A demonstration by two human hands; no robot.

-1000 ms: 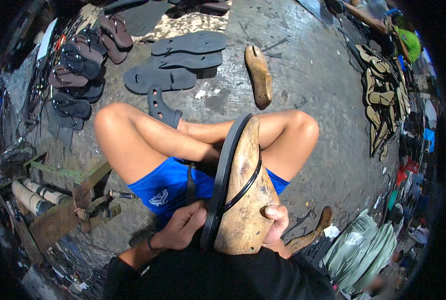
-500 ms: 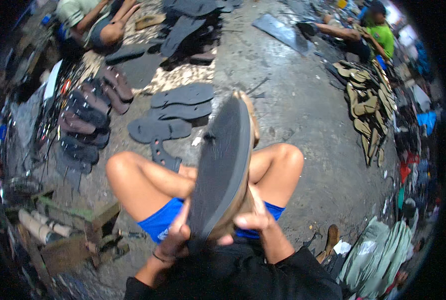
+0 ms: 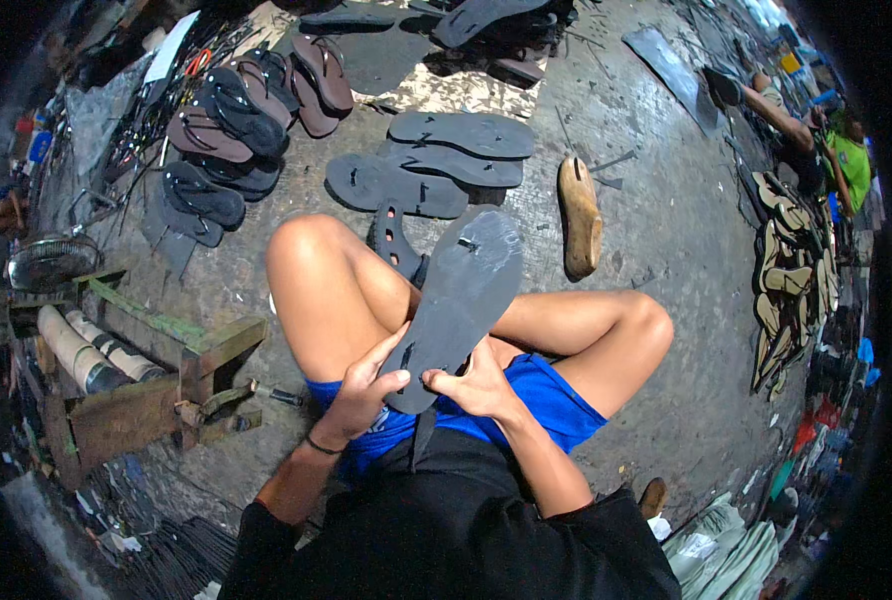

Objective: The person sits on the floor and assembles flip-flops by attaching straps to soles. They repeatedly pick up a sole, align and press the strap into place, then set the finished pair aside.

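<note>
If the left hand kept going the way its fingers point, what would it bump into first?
The left hand already touches the dark sole it points at. Past that, it would probably meet the right hand, though depth is unclear.

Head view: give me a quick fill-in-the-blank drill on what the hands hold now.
1. Both hands grip one dark grey sandal ____.
2. The left hand and right hand hold its ____ end, nearest the body.
3. The wooden shoe last lies on the ____.
Missing words: sole; lower; floor
</note>
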